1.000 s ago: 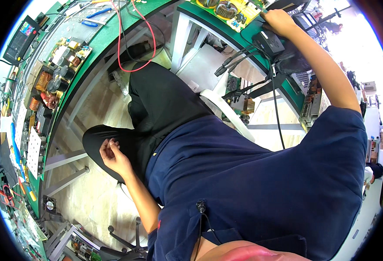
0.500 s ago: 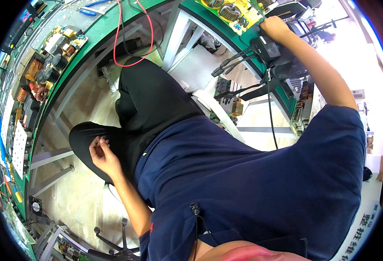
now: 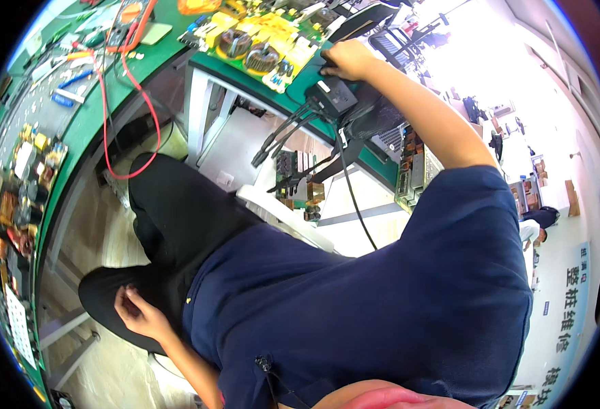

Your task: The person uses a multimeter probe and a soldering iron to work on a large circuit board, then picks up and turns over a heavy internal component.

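Note:
My left hand (image 3: 138, 313) lies over my thigh in the black trousers (image 3: 177, 211), its fingers loosely curled and nothing visible in them. Far off to the right, my right arm reaches out to the green benchtop (image 3: 226, 73). There my right hand (image 3: 349, 60) rests with bent fingers beside a yellow circuit board (image 3: 283, 42) carrying copper-wound coils. Whatever those fingers close on is hidden. Just below that hand sits a black box (image 3: 334, 97) with several thick black cables (image 3: 283, 136) hanging over the bench edge.
A multimeter (image 3: 133, 13) with red and black leads lies on the left bench; its red lead (image 3: 156, 129) loops over the edge. Circuit boards (image 3: 23, 184) line that bench, near a blue-handled tool (image 3: 64, 99). Another person (image 3: 533, 232) is at the far right.
The view has turned to the right, bringing in more of the yellow board, the multimeter and the room. Both hands keep their places, on my thigh and beside the yellow board.

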`<state>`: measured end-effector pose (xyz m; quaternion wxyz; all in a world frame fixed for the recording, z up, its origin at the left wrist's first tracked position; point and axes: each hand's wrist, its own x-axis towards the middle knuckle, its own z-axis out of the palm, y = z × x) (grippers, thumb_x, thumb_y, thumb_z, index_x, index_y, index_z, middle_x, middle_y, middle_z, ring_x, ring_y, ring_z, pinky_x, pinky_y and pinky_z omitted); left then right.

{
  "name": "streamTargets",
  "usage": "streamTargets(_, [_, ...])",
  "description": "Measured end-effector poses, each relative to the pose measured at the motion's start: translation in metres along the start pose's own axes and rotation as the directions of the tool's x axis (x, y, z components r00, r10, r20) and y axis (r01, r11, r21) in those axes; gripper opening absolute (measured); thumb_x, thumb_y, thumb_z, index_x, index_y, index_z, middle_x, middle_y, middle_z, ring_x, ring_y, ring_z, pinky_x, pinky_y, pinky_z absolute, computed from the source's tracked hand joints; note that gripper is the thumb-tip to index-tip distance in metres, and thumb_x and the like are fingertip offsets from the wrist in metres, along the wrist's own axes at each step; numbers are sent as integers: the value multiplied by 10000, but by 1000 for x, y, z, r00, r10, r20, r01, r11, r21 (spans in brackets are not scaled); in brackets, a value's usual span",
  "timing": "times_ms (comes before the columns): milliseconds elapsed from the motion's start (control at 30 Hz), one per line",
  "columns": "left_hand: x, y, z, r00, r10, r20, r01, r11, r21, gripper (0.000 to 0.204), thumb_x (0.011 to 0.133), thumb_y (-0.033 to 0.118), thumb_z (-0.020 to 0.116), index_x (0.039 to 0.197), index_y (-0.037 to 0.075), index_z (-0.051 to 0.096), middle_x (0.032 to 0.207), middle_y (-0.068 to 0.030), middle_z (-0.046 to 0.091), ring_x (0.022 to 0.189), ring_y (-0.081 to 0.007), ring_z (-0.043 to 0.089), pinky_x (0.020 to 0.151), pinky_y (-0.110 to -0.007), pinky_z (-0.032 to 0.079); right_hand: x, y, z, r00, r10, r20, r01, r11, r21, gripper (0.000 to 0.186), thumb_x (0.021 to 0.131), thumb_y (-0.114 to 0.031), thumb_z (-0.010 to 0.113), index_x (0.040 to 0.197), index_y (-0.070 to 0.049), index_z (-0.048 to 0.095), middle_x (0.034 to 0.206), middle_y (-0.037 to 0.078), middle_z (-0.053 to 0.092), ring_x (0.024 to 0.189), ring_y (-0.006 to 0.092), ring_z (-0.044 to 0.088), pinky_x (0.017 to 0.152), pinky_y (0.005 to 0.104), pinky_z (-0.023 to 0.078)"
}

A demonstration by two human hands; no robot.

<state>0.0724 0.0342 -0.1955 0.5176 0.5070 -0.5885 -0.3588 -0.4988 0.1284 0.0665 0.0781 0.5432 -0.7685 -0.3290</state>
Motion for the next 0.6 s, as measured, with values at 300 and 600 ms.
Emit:
streamTargets(300, [20,244,182,513,724,461,-550,690,-471,145,805,-18,627,949,-18,620,855,-162,636,754,-297,639,666,-326,504,-21,51,30,999,-15,41,-6,879,476,797,625,-325,823,1300,-65,489,1193,211,582,1105,371,568,940,423,461])
streamTargets(600, [2,338,385,183,532,827,-911,408,-60,176,819,125,629,983,66,600,1011,-129,632,955,-348,623,884,-377,499,-13,57,42,999,-6,51,-27,779,626,816,540,-186,878,1281,-73,557,1147,209,628,1094,326,599,928,378,479])
